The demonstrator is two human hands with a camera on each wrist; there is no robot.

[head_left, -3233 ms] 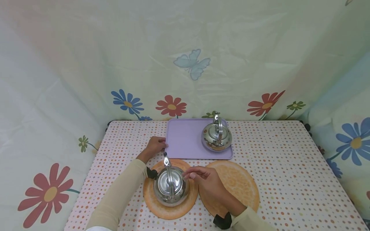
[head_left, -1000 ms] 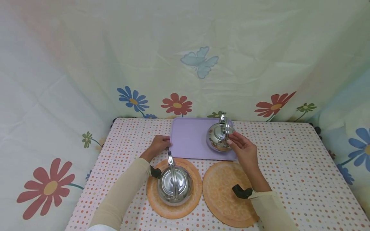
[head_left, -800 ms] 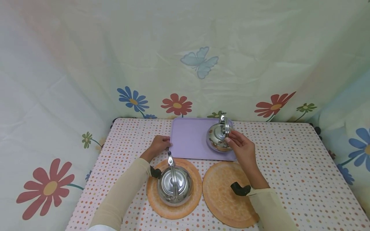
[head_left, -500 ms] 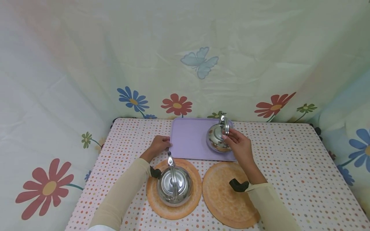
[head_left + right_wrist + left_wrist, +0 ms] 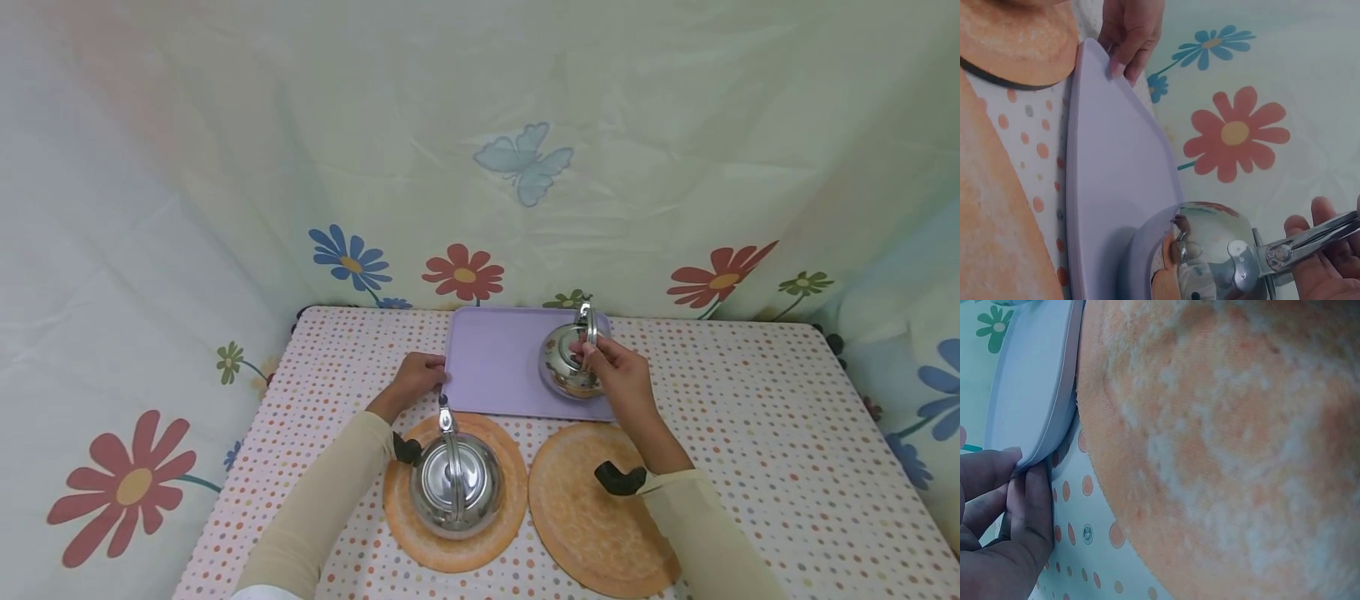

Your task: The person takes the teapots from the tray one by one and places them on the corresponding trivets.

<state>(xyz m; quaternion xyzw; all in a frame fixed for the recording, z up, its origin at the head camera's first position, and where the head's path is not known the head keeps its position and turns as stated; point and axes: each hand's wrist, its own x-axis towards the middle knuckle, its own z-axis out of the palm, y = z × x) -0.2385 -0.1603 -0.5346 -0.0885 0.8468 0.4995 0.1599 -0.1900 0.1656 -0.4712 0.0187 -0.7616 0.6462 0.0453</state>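
At the left edge of the lilac tray (image 5: 491,358), my left hand (image 5: 416,379) pinches the rim. In the left wrist view, its thumb lies on top of the rim with the fingers below. A small shiny metal kettle (image 5: 558,360) stands upright on the tray's right side. My right hand (image 5: 628,387) grips this kettle's raised handle (image 5: 1310,242), fingers passed through it. A second, plain metal kettle (image 5: 442,487) stands near my left wrist on a round orange mat (image 5: 401,533), its handle up and untouched.
Another round orange mat (image 5: 573,525) lies under my right forearm, in front of the tray. The table has a dotted cloth (image 5: 757,433). Behind it hangs a flowered curtain (image 5: 637,167), close to the tray's back edge.
My right hand has moved from beside the near kettle to the far one on the tray, then from its side onto its handle. The left hand stays at the tray's edge.
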